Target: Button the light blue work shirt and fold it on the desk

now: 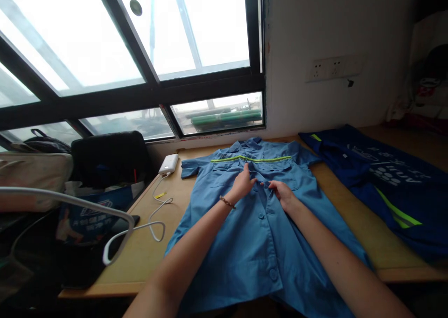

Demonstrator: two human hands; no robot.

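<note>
A light blue short-sleeved work shirt (259, 243) with a yellow-green chest stripe lies flat, front up, on the wooden table (357, 215). My left hand (242, 183), with a bead bracelet at the wrist, pinches the shirt's front placket at chest height. My right hand (282, 193) grips the other edge of the placket right beside it. Both hands' fingers are closed on the fabric near an upper button. Lower buttons show along the placket toward me.
A dark blue garment (388, 183) with a yellow-green stripe lies at the table's right. A white power bank (169, 164) with a white cable (156, 215) sits at the left. Bags (105, 159) and a white hanger (87, 206) crowd the left side. A window and a wall with sockets stand behind.
</note>
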